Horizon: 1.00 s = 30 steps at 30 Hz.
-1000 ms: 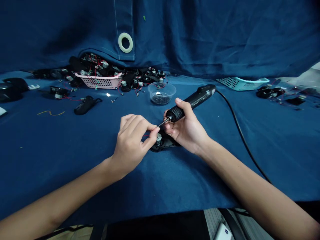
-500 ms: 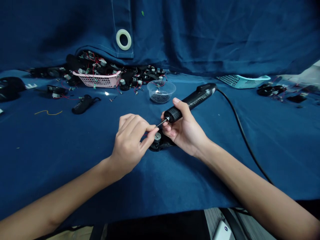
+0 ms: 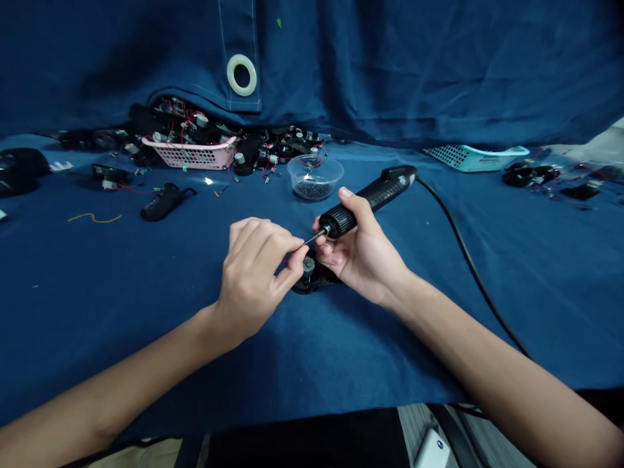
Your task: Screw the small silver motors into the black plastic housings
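Blue cloth covers the desk, and just above it the right hand grasps a black electric screwdriver, thumb along the barrel, its metal bit angled down to the left. The left hand pinches the bit's far end between thumb and forefinger; whether a screw sits between those fingertips is hidden.

Below the bit, a black casing lies on the cloth, partly covered by both hands, with a small round motor upright at its left end.

A tiny fastener, if one is there, could drop should the pinch loosen or the bit tip sideways, and against dark plastic it would be hard to spot. If the screwdriver started with the fingertips round the bit, it could nip or rub the skin. A slip downward could knock the motor, since it sits close under the tip. The black cord runs off behind the right forearm; a snag there could tug the screwdriver off line. The clear bowl, holding small dark pieces, stands just beyond the hands, where a careless swing could upset it.
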### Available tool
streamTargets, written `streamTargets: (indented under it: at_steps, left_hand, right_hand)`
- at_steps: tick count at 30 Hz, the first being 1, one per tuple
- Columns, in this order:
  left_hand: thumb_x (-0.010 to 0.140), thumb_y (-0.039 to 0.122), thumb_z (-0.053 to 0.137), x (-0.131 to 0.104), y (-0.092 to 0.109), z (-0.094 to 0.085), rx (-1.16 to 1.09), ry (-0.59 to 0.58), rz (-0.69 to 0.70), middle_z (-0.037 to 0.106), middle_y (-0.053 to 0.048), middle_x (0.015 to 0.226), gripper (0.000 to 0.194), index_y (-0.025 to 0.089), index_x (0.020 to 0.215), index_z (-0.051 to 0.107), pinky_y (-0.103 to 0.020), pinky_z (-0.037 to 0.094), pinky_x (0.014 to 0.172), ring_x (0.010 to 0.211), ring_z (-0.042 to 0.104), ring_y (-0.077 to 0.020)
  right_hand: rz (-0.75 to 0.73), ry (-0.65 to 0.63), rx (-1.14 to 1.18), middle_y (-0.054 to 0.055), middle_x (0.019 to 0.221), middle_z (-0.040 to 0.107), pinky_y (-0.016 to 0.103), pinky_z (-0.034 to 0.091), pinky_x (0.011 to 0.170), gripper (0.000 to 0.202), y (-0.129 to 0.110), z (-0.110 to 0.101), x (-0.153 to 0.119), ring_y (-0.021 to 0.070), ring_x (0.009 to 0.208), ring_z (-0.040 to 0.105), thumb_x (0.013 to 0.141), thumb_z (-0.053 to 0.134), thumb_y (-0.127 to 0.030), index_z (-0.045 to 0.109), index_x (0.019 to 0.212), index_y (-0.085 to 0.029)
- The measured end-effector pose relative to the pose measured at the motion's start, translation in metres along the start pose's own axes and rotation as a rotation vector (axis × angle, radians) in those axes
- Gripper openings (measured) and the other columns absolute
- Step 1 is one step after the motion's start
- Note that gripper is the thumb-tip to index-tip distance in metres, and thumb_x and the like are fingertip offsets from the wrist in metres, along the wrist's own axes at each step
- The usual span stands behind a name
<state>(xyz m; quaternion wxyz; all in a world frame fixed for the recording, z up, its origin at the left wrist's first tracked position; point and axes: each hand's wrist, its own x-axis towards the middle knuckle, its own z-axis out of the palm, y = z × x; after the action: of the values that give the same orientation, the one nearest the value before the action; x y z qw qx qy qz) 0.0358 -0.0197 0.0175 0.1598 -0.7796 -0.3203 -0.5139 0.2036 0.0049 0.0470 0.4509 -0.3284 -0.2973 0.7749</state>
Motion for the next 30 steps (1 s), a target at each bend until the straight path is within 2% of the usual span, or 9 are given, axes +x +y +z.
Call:
streamTargets:
  at_steps: [8, 18, 30]
  left_hand:
    - [0.082, 0.010, 0.066, 0.0058, -0.0070, -0.0076, 0.104, -0.041, 0.153, 0.065, 0.000, 0.081, 0.015, 0.021, 0.090, 0.059, -0.039, 0.050, 0.088, 0.079, 0.061, -0.0175]
    - [0.082, 0.012, 0.063, 0.0064, -0.0048, -0.0087, 0.174, -0.036, 0.134, 0.061, 0.002, 0.076, 0.014, 0.023, 0.082, 0.053, -0.039, 0.048, 0.088, 0.072, 0.057, -0.0161]
    - [0.081, 0.011, 0.062, 0.0056, -0.0054, -0.0076, 0.147, -0.032, 0.150, 0.059, 0.001, 0.073, 0.015, 0.021, 0.079, 0.052, -0.038, 0.047, 0.083, 0.070, 0.055, -0.0164]
  right_hand:
    - [0.066, -0.035, 0.055, 0.002, 0.060, 0.063, 0.013, 0.046, 0.042, 0.046, 0.0006, -0.0008, -0.0008, 0.0059, 0.047, 0.056, 0.080, 0.065, -0.058, 0.064, 0.077, -0.012]
    - [0.092, -0.040, 0.047, 0.002, 0.059, 0.063, 0.013, 0.045, 0.041, 0.046, 0.0025, 0.0019, -0.0027, 0.0059, 0.046, 0.055, 0.081, 0.065, -0.058, 0.065, 0.075, -0.012]
    - [0.085, -0.039, 0.030, 0.003, 0.059, 0.064, 0.013, 0.044, 0.039, 0.047, 0.0036, 0.0024, -0.0037, 0.0059, 0.046, 0.055, 0.081, 0.064, -0.058, 0.066, 0.075, -0.012]
